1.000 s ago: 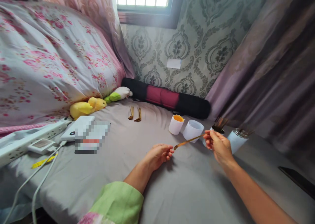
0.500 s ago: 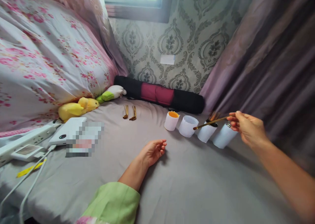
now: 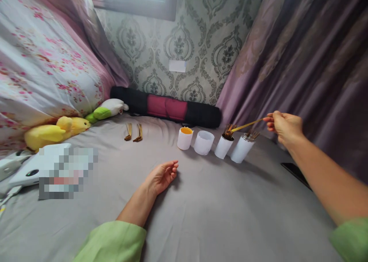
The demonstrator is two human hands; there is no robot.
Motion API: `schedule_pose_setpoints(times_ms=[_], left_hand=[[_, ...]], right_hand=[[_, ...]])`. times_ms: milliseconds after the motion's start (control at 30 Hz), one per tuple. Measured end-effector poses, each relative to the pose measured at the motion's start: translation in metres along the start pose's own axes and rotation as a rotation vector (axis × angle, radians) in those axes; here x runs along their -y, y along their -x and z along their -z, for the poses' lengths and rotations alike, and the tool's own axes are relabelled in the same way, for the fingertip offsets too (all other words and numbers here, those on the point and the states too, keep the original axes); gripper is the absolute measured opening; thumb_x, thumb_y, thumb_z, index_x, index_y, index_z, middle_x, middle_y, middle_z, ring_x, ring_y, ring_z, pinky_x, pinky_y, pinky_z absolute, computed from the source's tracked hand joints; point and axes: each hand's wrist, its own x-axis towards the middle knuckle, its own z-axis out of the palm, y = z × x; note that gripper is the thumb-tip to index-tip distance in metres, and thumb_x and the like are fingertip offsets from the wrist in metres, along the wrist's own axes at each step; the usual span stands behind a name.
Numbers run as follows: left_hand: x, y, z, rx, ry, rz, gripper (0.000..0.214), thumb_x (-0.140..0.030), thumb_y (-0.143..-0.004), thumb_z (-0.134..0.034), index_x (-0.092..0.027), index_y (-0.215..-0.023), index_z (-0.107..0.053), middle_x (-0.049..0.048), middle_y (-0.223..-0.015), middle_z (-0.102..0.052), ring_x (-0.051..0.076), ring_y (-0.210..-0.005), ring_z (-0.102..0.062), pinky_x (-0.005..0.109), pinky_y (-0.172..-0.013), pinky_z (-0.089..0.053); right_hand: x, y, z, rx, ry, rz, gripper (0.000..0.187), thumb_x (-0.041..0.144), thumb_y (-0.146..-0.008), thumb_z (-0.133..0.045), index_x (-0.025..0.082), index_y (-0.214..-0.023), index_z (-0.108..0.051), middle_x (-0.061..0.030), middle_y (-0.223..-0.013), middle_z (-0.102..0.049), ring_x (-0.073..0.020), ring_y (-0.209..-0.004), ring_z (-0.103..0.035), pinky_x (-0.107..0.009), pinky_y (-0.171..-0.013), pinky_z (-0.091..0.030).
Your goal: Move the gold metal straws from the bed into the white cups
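My right hand (image 3: 286, 128) is pinched on one end of a thin yellow-brown stick (image 3: 248, 124). The stick slants down to the left, its far tip over the mouth of a narrow white cup (image 3: 223, 148) that holds several similar sticks. Right of that cup, a second narrow white cup (image 3: 242, 150) with a metal-looking rim also has sticks poking out. On the left stand a wide white cup (image 3: 204, 144) and a white cup with an orange inside (image 3: 184, 140). My left hand (image 3: 163, 176) rests on the sheet in front, fingers loosely curled, holding nothing.
Two small bundles of sticks (image 3: 138, 134) lie on the grey sheet (image 3: 201, 212). Behind is a black and maroon roll (image 3: 166, 107). A yellow plush toy (image 3: 54, 131) and a white power bank (image 3: 43, 164) are at left. A dark flat object (image 3: 296, 174) lies beyond my right forearm.
The view has turned to the right. The stick in my right hand has shifted, its tip moving from in front of the wide cup to over the narrow cup. My left hand stays resting.
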Motion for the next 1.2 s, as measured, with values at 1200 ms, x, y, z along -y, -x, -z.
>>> schedule_pose_setpoints(times_ms=[1200], left_hand=[[0.0,-0.002,0.001,0.023,0.022,-0.01,0.012,-0.005,-0.073,-0.052,-0.007,-0.085,-0.055,0.0036,-0.066,-0.055,0.004,-0.048,-0.049,0.014,-0.04,-0.041]], right_hand=[[-0.041,-0.015,-0.042,0.276,0.352,0.107,0.017,0.024,-0.077,-0.052,0.012,-0.069,-0.061,-0.0041,-0.06,-0.064,-0.0041,-0.033,-0.043,-0.014,-0.03,-0.03]])
